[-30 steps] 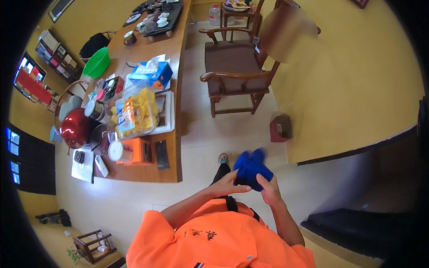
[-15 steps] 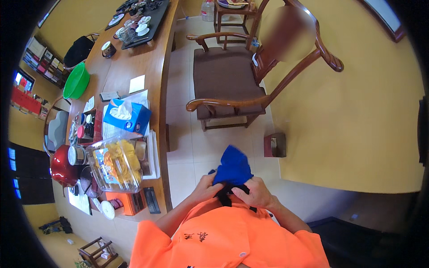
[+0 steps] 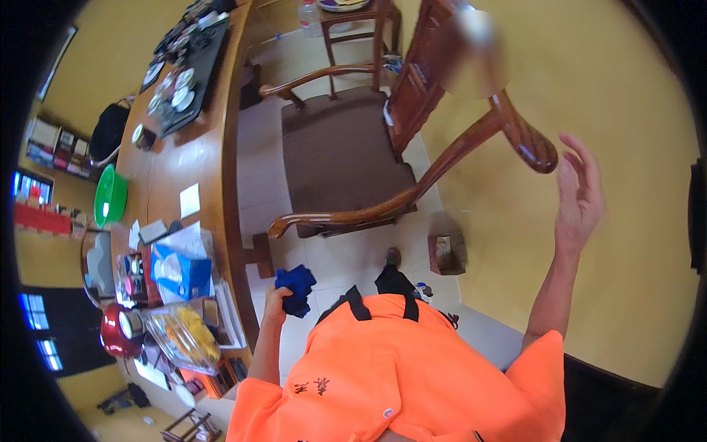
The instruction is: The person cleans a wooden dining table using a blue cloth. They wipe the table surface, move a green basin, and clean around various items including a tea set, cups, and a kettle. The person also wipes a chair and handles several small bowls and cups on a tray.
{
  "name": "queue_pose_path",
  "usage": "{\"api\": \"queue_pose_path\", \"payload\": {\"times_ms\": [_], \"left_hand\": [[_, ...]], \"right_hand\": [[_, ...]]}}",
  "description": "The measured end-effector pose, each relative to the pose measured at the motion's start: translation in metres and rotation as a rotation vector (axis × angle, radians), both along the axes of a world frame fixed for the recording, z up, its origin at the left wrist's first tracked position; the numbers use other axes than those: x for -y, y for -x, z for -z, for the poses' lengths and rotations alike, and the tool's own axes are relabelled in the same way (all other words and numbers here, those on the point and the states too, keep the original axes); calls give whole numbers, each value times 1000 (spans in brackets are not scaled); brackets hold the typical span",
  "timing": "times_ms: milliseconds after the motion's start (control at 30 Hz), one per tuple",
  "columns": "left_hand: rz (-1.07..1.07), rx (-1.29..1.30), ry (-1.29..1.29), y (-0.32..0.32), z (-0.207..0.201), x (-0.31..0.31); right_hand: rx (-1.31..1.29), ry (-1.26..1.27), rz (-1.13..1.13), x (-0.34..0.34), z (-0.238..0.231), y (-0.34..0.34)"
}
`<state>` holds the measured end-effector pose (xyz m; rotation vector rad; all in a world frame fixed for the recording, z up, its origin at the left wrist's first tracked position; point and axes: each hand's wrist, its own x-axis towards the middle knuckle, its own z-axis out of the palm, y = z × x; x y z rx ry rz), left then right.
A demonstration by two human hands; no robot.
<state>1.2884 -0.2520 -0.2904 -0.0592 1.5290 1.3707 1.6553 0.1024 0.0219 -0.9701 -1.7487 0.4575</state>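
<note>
A crumpled blue cloth (image 3: 297,289) is bunched in my left hand (image 3: 275,303), whose fingers are closed round it, low beside the long table's edge. My right hand (image 3: 578,193) is raised on the right with nothing in it and its fingers apart. It is nearest to the curved rail end of the wooden armchair (image 3: 541,153) and looks apart from it, against the yellow wall. The chair's brown seat (image 3: 346,158) lies ahead of me. Dark straps (image 3: 358,302) hang at the front of my orange shirt.
The long wooden table (image 3: 168,193) runs along my left. On it stand a blue tissue box (image 3: 180,272), a clear plastic tub with yellow contents (image 3: 184,337), a green basin (image 3: 110,196) and a black tea tray (image 3: 197,88). A small bin (image 3: 447,254) stands against the wall.
Both hands held the blue cloth together in front of my waist. Now my left hand has carried it left, and my right hand has let go and risen far right. The view has shifted.
</note>
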Motion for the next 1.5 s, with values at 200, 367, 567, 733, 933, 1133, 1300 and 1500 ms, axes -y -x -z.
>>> {"api": "queue_pose_path", "payload": {"times_ms": [200,367,567,733,933,1133,1300,1500], "left_hand": [[-329,426,-2,58,75,-39],[-316,493,-70,73,77,-102],[-311,431,66,70,73,-175],[-636,421,230,73,119,-200],[-723,419,352,76,126,-220],[-797,405,334,76,150,-226],[-796,348,364,59,161,-251],[-704,404,333,35,137,-287]], "right_hand": [[246,350,-303,-71,-5,1],[194,689,-363,-96,-13,9],[240,1098,-352,-119,-29,32],[430,1198,-326,-129,-40,56],[795,1038,-341,-133,-39,58],[709,1114,-302,-142,-23,43],[712,1002,-278,-153,-11,21],[567,1090,-183,-164,-16,3]]}}
